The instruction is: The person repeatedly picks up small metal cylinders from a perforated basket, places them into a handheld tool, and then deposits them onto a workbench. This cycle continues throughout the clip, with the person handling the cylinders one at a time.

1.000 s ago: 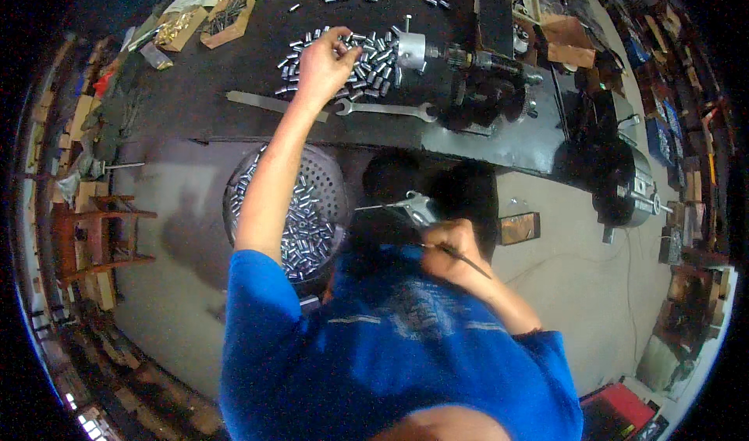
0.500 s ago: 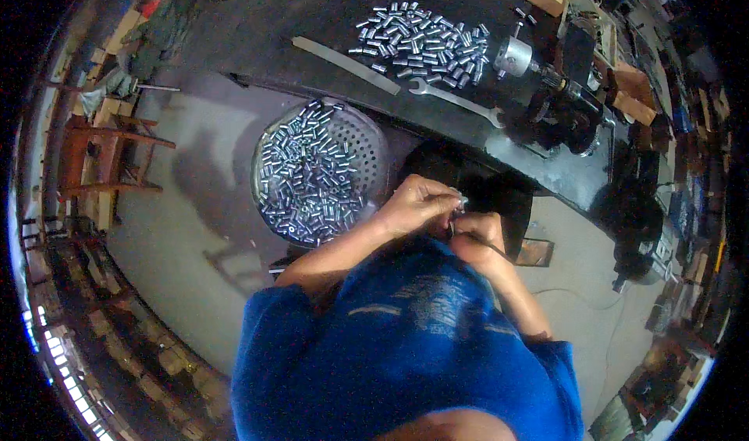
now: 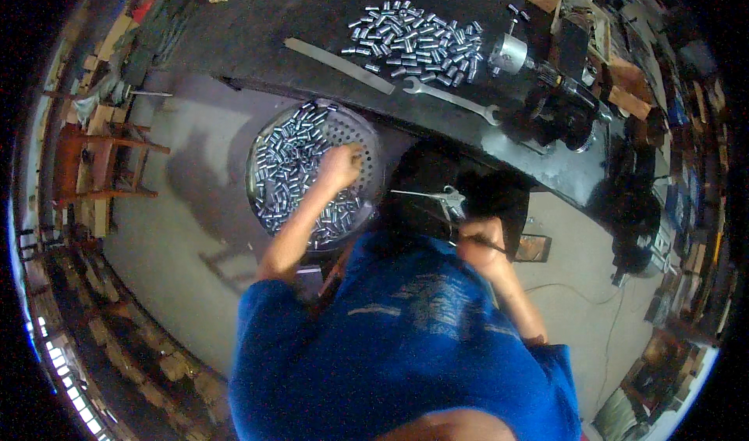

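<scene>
My left hand (image 3: pixel 342 166) reaches over a round perforated metal tray (image 3: pixel 374 158), its fingers curled downward near the bare holes; anything in them is hidden. Small shiny metal sleeves (image 3: pixel 292 156) lie heaped across the tray's left and lower parts. In front of my body, my right hand (image 3: pixel 482 246) is closed round an air blow gun (image 3: pixel 450 199). The gun's thin straight nozzle points left toward the tray, and its silver body stands out above my fist.
A dark workbench (image 3: pixel 250 43) runs across the far side. It bears a second pile of metal sleeves (image 3: pixel 417 43), an open-end wrench (image 3: pixel 452 101), a flat metal bar (image 3: pixel 339 65) and a chuck fixture (image 3: pixel 511 53). A wooden chair (image 3: pixel 117 164) stands at left.
My left hand has left my right hand and moved left over the tray. The blow gun, earlier mostly hidden between my hands, now shows with its nozzle pointing left.
</scene>
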